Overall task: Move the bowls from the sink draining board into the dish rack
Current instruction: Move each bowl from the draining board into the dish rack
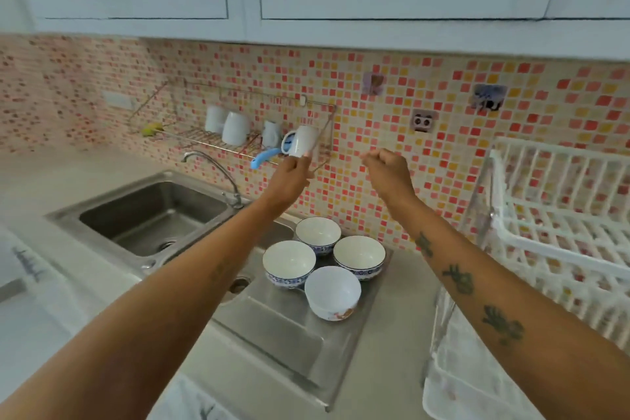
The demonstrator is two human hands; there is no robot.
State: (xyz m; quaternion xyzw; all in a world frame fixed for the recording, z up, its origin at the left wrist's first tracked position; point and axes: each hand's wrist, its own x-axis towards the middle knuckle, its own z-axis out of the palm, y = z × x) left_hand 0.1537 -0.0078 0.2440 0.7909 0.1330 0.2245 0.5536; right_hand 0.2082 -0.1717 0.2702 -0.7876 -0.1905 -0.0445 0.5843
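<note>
Several bowls stand upright in a cluster on the steel draining board: three with blue-patterned outsides and a plain white one with an orange motif in front. The white plastic dish rack stands on the counter to the right. Both arms are stretched forward, high above the bowls. My left hand is near the wall with fingers extended and nothing in it. My right hand is loosely curled into a fist and also holds nothing.
The sink basin with its faucet lies left of the draining board. A wire wall rack holds white mugs and a blue-handled utensil. A wall socket sits on the tiled backsplash. Cabinets hang overhead.
</note>
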